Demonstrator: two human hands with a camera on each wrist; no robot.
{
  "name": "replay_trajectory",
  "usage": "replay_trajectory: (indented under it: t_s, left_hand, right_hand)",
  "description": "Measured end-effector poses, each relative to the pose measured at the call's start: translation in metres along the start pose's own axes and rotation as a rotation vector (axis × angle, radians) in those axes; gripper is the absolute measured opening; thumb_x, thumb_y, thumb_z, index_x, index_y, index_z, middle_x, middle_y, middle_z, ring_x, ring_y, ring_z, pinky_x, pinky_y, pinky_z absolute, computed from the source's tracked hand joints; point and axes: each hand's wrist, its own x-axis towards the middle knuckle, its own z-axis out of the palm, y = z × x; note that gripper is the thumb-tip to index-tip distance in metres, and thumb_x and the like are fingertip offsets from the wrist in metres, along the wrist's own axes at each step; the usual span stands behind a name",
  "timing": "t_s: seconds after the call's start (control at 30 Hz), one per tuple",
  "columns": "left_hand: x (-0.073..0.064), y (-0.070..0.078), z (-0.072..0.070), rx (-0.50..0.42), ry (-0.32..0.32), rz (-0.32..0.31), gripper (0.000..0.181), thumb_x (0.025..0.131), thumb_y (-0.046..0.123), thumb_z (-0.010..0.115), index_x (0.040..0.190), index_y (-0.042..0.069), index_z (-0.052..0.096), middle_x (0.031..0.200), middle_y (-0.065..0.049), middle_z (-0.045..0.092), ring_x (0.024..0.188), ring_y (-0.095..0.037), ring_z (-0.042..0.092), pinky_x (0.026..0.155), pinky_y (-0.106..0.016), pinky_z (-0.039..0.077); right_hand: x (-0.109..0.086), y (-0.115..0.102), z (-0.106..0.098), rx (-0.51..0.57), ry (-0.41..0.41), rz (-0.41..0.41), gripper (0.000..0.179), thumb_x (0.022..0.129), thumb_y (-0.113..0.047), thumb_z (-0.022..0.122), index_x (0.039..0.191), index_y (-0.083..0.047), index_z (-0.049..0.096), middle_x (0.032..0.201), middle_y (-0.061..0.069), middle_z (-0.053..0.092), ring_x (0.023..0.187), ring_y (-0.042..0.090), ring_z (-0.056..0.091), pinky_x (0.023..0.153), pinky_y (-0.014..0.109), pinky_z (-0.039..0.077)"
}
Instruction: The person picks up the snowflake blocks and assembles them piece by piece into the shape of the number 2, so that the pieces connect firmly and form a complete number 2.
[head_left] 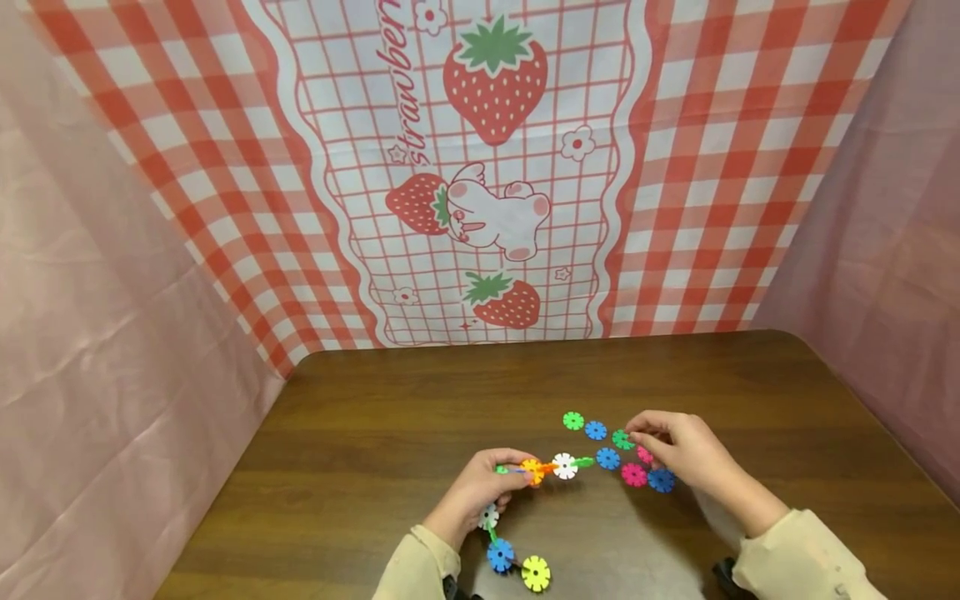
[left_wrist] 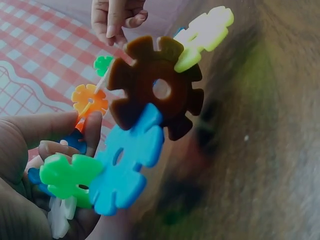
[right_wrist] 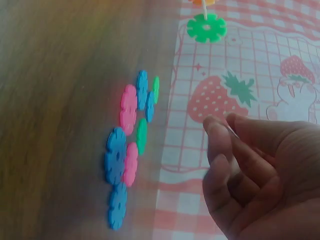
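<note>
My left hand (head_left: 480,490) pinches a chain of interlocking notched plastic discs near an orange disc (head_left: 532,472). One end runs right through a white disc (head_left: 565,466) to a green disc (head_left: 583,462). The other end hangs below the hand, with a blue disc (head_left: 500,555), a brown disc (left_wrist: 160,90) and a yellow disc (head_left: 536,573). Part of the chain is hidden by the palm. Above the loose discs hovers my right hand (head_left: 693,454), fingers loosely bent. The right wrist view shows nothing between thumb and forefinger.
Loose discs lie on the brown wooden table (head_left: 360,417): a light green disc (head_left: 573,421), a darker green disc (head_left: 621,439), a pink disc (head_left: 633,475), a blue disc (head_left: 662,480) and several more. A strawberry-print cloth (head_left: 495,208) hangs behind the table's back edge.
</note>
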Motion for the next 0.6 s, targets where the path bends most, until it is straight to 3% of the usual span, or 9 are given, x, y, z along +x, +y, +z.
replay_trajectory:
  t_s: [0.2,0.47,0.6]
  left_hand:
    - [0.0,0.002,-0.002,0.044,0.023,0.007,0.022,0.085,0.005,0.072,0.106,-0.001,0.069,0.074,-0.001,0.068,0.043,-0.006,0.037,0.041,-0.019,0.034]
    - [-0.002,0.002,0.0,0.036,0.035,0.031,0.02,0.084,0.002,0.071,0.101,-0.005,0.065,0.068,0.003,0.061,0.043,-0.007,0.037,0.042,-0.019,0.033]
    - [-0.002,0.001,0.002,0.03,0.04,0.026,0.019,0.084,0.002,0.072,0.1,-0.005,0.066,0.067,0.004,0.061,0.043,-0.007,0.037,0.042,-0.019,0.033]
  right_hand:
    - [-0.001,0.006,-0.004,-0.101,0.06,0.004,0.005,0.091,-0.01,0.068,0.094,-0.01,0.072,0.082,-0.002,0.068,0.063,0.005,0.054,0.053,0.025,0.046]
    - [-0.006,0.017,0.013,-0.239,-0.118,-0.02,0.014,0.08,-0.021,0.081,0.089,-0.017,0.072,0.074,-0.012,0.056,0.066,0.005,0.049,0.057,0.026,0.041]
    - [-0.008,0.016,0.02,-0.315,-0.128,-0.032,0.022,0.074,-0.023,0.085,0.083,-0.021,0.065,0.073,-0.009,0.047,0.066,0.007,0.042,0.058,0.027,0.036]
